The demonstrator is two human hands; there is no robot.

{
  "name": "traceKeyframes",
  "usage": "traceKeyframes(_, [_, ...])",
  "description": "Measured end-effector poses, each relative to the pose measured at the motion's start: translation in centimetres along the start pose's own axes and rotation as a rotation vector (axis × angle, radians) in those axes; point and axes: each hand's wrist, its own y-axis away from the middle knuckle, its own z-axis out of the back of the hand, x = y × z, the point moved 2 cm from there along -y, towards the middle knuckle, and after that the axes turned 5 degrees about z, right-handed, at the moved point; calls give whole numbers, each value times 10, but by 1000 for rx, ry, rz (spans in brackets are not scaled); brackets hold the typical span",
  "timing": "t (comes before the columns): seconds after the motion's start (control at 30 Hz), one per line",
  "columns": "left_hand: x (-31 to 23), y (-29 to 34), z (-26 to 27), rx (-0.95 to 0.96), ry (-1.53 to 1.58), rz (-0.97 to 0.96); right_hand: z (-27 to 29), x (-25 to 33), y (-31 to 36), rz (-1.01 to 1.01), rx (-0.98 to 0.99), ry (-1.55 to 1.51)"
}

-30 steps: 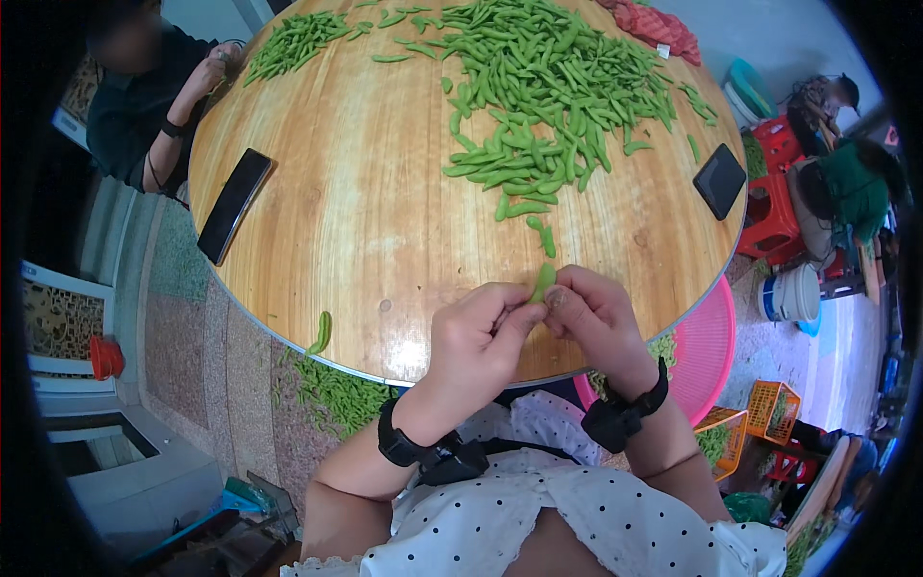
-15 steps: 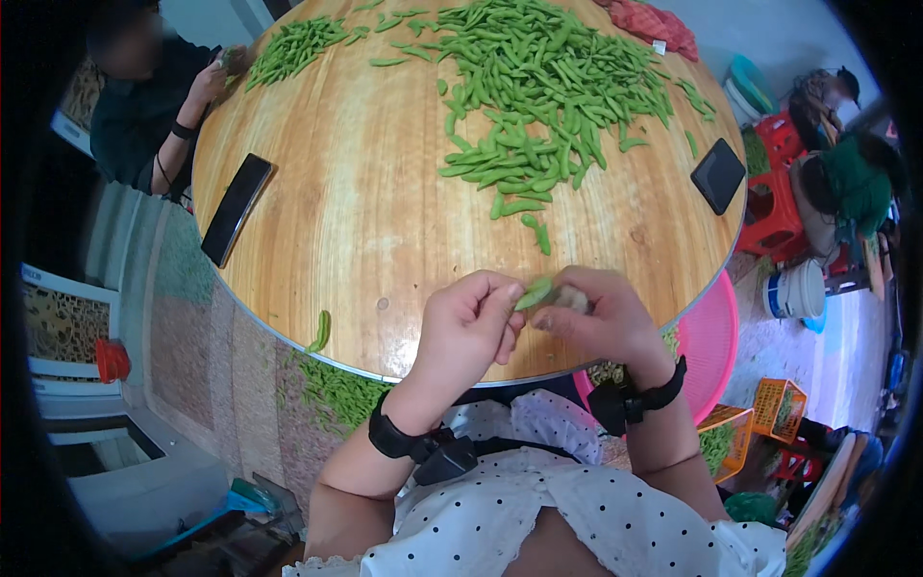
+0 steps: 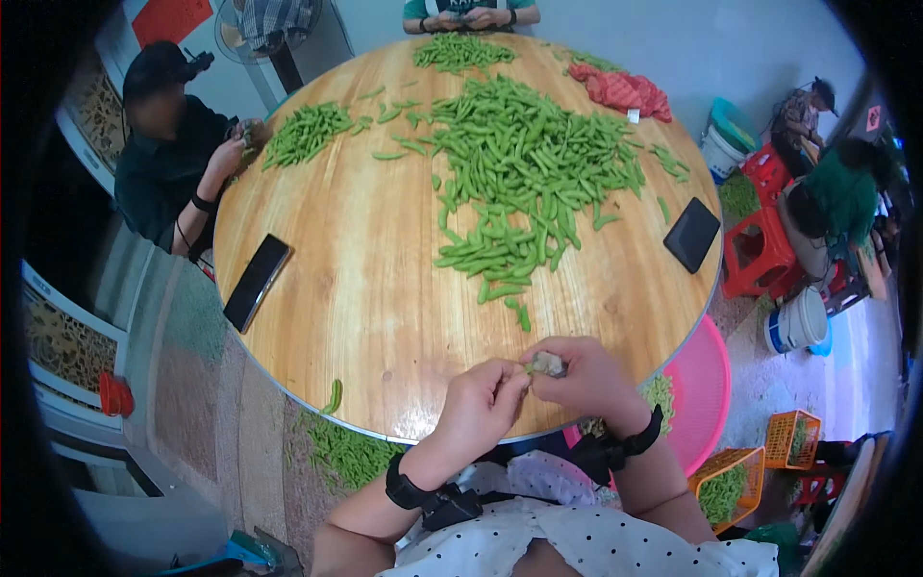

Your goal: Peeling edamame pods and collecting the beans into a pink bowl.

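Note:
Over the near edge of the round wooden table (image 3: 317,317), both hands meet at a small green soybean pod (image 3: 530,368). My left hand (image 3: 484,396) pinches one end between thumb and fingers, and most of the pod is hidden. Closed around the other side is my right hand (image 3: 588,380). A pale greyish lump (image 3: 549,363) shows at its fingertips; I cannot make out what it is. Just beyond the hands lie a few loose pods (image 3: 519,313), in front of a large heap of green soybean pods (image 3: 538,163).
Phones lie at the table's left (image 3: 258,282) and right (image 3: 692,235). A pink basket (image 3: 707,385) with shelled beans stands below the right edge; pods cover floor (image 3: 351,452) at the left. Co-workers sit at left (image 3: 173,159), far side (image 3: 471,19) and right (image 3: 846,197).
The view has tilted up, so the far co-worker and a fan now show. My hands stay together; less of the pod is visible, and the pale lump shows more clearly.

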Motion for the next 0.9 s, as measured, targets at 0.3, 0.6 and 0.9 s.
traceKeyframes(0.3, [-15,-11,1,-30,-166,-21,12,-4,-2,197,-122,84])
traceKeyframes(0.6, [-8,-15,-7,-135,89,-10,4,4,7,-73,-138,-320])
traceKeyframes(0.9, [-22,-8,-17,-213,-510,-423,14,-6,14,-90,-77,-298])
